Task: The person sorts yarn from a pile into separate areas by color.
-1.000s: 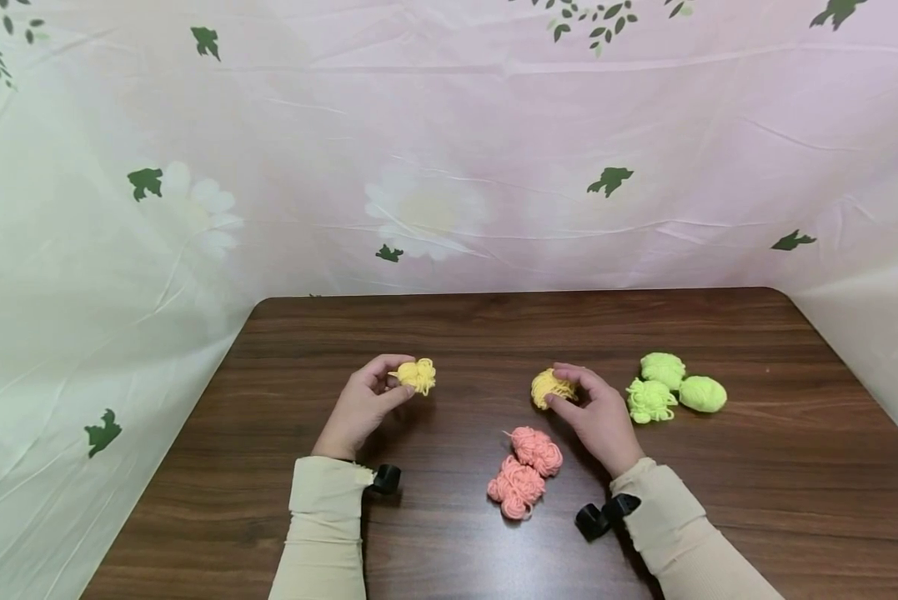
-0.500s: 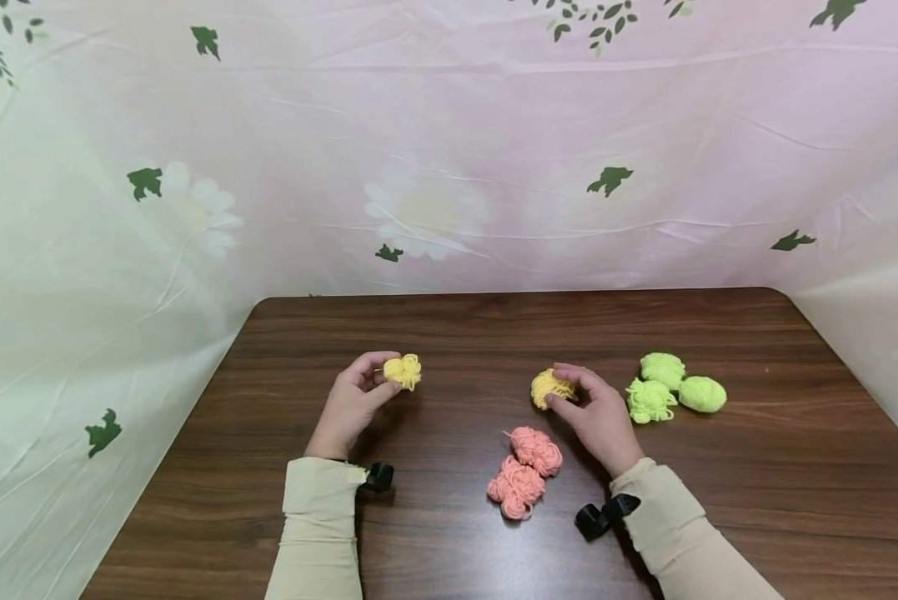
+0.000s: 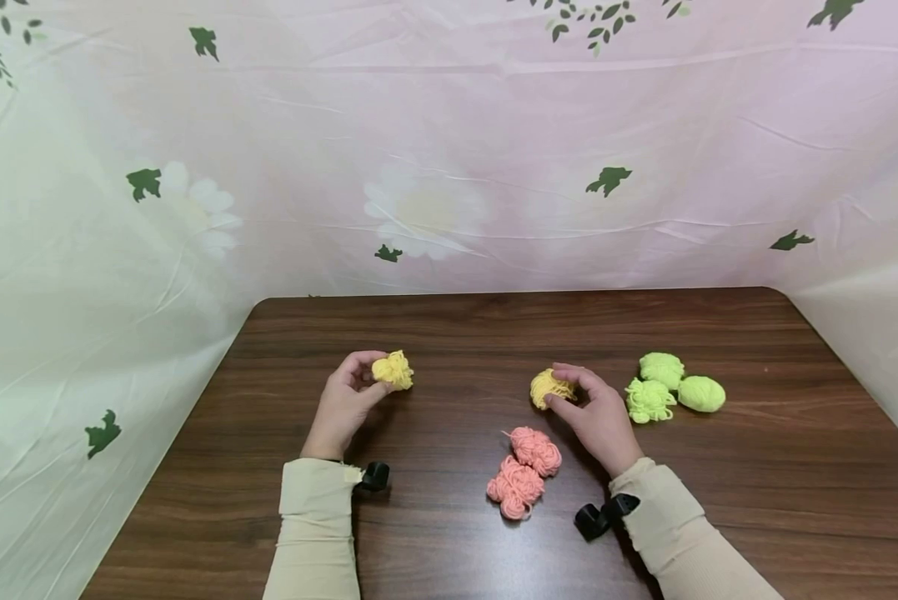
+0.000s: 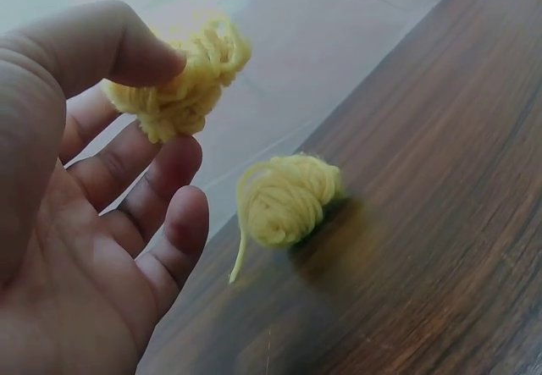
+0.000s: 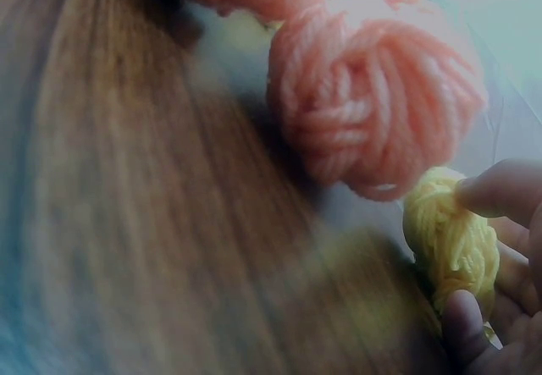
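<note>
Between thumb and fingertips, my left hand [image 3: 347, 407] pinches a small, loopy yellow yarn ball [image 3: 393, 370] above the left half of the table. Past those fingers, the left wrist view shows a yellow yarn ball [image 4: 290, 200] with a loose end, lying on the wood. My right hand [image 3: 600, 417] holds another yellow yarn ball [image 3: 547, 389] low at the table, thumb and fingers around it; its right side is partly covered by the fingers. Two coral-pink yarn balls [image 3: 519, 483] lie touching, just nearer and left of the right hand.
Three lime-green yarn balls [image 3: 662, 372] sit clustered right of my right hand. The dark wooden table [image 3: 449, 325] has rounded far corners. A pale patterned cloth [image 3: 449, 150] hangs behind and at both sides. Black wrist cameras [image 3: 602, 517] stick out from the sleeves.
My left hand has drifted left with its yellow yarn ball, and the ball has turned between the fingers. My right hand and the yarn balls on the table stay in place.
</note>
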Action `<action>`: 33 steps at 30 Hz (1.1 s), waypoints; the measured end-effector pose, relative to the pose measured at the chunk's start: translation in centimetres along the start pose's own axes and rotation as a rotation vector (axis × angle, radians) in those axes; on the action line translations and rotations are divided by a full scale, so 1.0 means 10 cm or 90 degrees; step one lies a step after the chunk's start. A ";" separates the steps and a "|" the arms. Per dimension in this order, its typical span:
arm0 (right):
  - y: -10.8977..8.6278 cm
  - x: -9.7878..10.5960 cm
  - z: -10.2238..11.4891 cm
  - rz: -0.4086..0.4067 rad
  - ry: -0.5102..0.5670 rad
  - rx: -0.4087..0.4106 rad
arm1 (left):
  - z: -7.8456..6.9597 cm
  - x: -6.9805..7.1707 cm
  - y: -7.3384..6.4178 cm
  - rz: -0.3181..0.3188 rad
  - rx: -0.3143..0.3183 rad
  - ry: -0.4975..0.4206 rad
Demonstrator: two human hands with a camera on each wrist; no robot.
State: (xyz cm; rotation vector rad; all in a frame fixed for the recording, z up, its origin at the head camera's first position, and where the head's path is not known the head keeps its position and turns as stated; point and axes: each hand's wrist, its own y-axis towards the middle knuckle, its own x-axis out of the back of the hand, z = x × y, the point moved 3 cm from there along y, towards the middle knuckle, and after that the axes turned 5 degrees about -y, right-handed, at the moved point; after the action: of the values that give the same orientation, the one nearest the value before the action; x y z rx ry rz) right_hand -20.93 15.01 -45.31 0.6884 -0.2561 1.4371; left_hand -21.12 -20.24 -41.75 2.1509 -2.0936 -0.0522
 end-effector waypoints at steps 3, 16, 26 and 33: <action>0.00 0.00 0.00 -0.001 -0.002 0.002 | 0.07 0.03 0.02 -0.015 -0.011 -0.005; 0.00 -0.01 0.01 0.000 -0.005 0.002 | 0.13 0.12 0.03 -0.064 -0.008 0.055; 0.00 0.00 0.01 -0.003 -0.006 0.007 | 0.20 0.22 0.04 -0.097 0.037 0.185; 0.00 0.00 0.01 -0.004 -0.005 0.005 | 0.24 0.25 0.03 -0.085 0.093 0.244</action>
State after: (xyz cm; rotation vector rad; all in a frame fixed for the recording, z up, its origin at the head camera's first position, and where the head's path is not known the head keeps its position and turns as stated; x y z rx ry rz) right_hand -20.94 14.95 -45.22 0.7006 -0.2536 1.4309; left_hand -21.60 -22.88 -43.93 2.1655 -1.7835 0.4739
